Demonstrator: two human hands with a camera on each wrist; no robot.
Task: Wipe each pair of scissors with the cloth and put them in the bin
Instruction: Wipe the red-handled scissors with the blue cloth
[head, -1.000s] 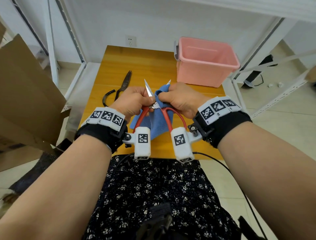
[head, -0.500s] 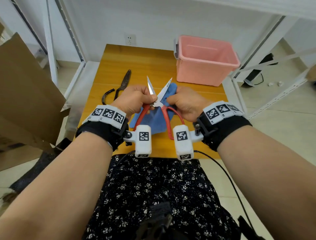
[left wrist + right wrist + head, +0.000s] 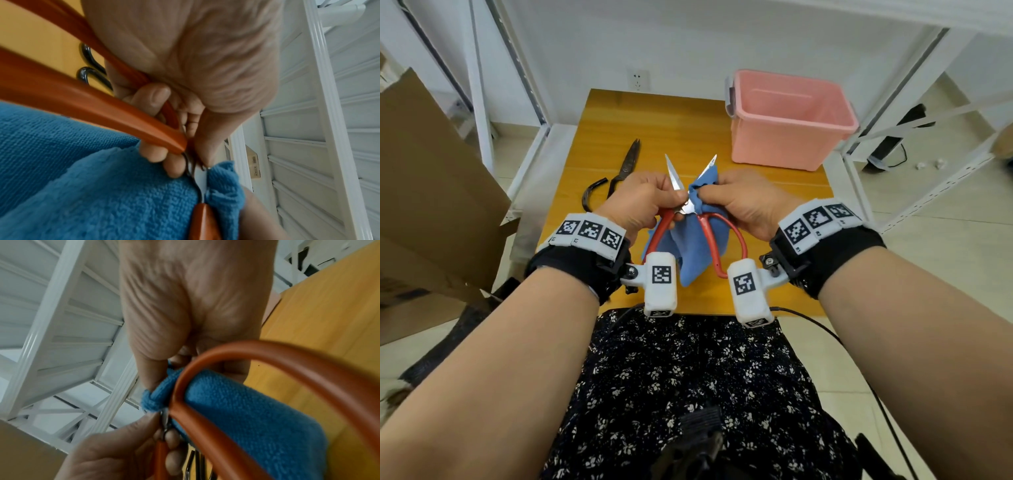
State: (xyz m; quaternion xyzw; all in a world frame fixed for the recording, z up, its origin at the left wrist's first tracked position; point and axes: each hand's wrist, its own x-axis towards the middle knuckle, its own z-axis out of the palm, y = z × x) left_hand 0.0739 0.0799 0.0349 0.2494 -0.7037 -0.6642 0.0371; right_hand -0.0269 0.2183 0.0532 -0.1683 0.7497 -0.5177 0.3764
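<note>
Red-handled scissors with their blades spread apart are held above the wooden table. My left hand grips the left red handle near the pivot. My right hand pinches the blue cloth around the base of the right blade; the cloth hangs down behind the handles. A second, dark metal pair of scissors lies on the table to the left. The pink bin stands at the table's far right, with nothing visible inside.
A brown cardboard sheet leans at the left of the table. White metal shelving frames stand on both sides. A wall socket is behind the table. My lap in a floral skirt is below the table's front edge.
The scissor blades have opened wider over the last second. My right hand with the cloth has slid down the right blade from near its tip toward the pivot.
</note>
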